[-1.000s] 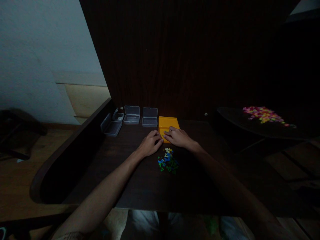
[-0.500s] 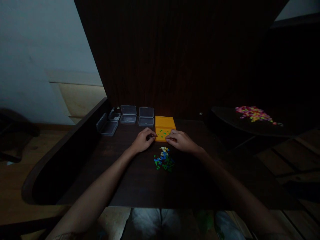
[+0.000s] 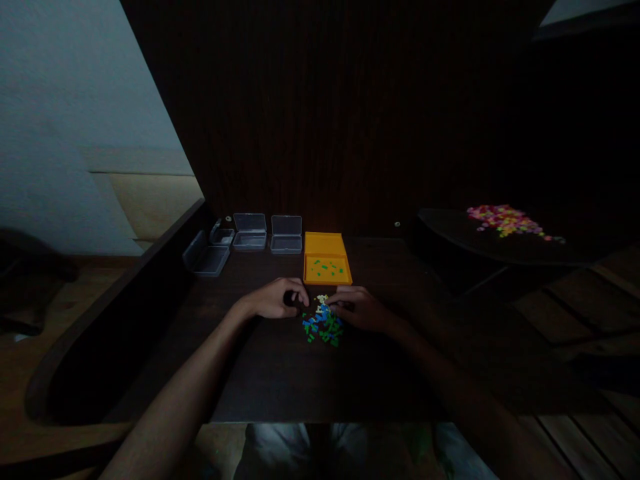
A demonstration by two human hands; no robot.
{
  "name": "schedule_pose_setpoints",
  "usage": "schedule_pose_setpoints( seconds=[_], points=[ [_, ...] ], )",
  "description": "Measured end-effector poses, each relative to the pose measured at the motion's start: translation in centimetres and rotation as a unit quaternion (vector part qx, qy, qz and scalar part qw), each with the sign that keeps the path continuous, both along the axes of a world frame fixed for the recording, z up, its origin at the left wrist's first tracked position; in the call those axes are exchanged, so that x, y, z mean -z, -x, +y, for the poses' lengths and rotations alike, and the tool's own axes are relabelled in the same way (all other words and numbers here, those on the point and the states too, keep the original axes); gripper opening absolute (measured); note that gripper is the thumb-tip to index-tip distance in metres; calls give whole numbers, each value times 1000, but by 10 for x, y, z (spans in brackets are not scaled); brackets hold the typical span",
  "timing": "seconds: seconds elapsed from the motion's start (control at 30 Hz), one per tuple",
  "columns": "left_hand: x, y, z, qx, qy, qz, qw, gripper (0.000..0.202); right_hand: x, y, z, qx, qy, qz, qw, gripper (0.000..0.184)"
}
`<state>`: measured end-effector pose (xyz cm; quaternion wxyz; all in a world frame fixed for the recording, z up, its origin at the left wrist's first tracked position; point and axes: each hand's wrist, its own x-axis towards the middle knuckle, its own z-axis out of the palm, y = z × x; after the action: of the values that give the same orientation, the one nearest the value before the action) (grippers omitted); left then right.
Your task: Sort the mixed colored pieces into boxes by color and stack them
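Note:
A small pile of green, blue and pale yellow plastic pieces [image 3: 326,325] lies on the dark table. At its left edge is my left hand [image 3: 279,298], thumb and fingers apart with nothing seen between them. My right hand [image 3: 361,308] reaches the pile's upper right side, its fingertips at the blue and pale pieces; whether it grips one is too dark to make out. Just beyond both hands stands a yellow box [image 3: 327,281] with its lid raised, and several green pieces [image 3: 325,267] are scattered inside.
Clear plastic boxes with raised lids, including one clear box [image 3: 286,246], stand along the back left. A dark side panel [image 3: 125,310] bounds the table's left. Pink, yellow and purple pieces [image 3: 507,220] are heaped on a dark surface at the right.
Both hands have drawn back from the yellow box toward the pile of pieces. My left hand has opened wider, and the green pieces in the box are now in full view.

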<state>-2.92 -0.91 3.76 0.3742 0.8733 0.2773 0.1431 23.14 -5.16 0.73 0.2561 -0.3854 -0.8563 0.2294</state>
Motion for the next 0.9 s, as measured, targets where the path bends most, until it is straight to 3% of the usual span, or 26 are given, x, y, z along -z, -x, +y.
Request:
schedule_pose_setpoints(
  seconds=[0.27,0.6,0.77,0.9],
  points=[
    [-1,-1,-1,19,3,13,1000,20,-10,-5,-8,-52,15,40,998,10],
    [0,0,2,18,42,-19,999,11,-6,-2,-12,-88,16,-25,996,19],
    [0,2,6,-34,20,-75,996,12,-11,-1,-15,-75,25,-66,995,16],
    [10,-2,12,-114,-26,-117,986,12,-15,0,-17,-68,22,-97,993,10]
  ],
)
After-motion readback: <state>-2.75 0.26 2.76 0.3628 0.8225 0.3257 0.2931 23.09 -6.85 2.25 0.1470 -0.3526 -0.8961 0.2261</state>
